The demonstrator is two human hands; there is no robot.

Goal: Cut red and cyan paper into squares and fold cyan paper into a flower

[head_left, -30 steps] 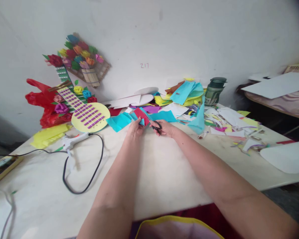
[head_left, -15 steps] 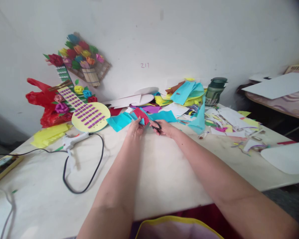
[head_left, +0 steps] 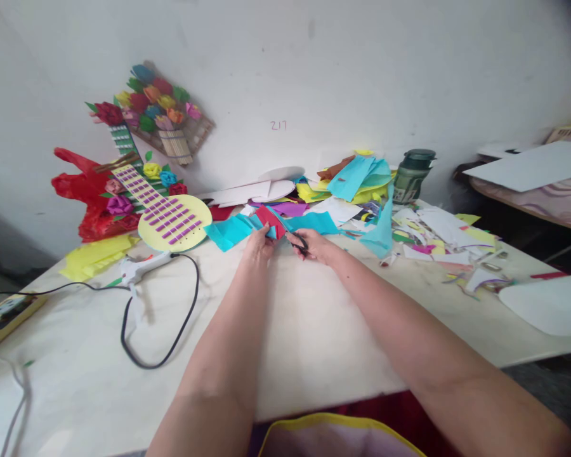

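Note:
Near the middle of the table my left hand (head_left: 261,242) pinches a folded piece of red paper (head_left: 270,220) together with blue paper. My right hand (head_left: 314,245) has its fingers through the black handles of a pair of scissors (head_left: 299,242). The scissor blades point up and left, at the right edge of the red paper; whether they are parted is too small to tell. A strip of blue crepe paper (head_left: 231,232) lies on the left of my hands, and more blue paper (head_left: 314,222) lies behind the scissors.
A white glue gun (head_left: 145,266) with a looped black cord lies at left, beside a yellow paper guitar (head_left: 174,222). Coloured paper (head_left: 356,178) is heaped along the wall. A green bottle (head_left: 413,176) stands behind paper scraps (head_left: 442,235). A power strip (head_left: 14,317) sits far left.
The scissor handles look drawn slightly closer together in my right hand. My left hand and the red paper stay almost where they were; the whole view has shifted slightly.

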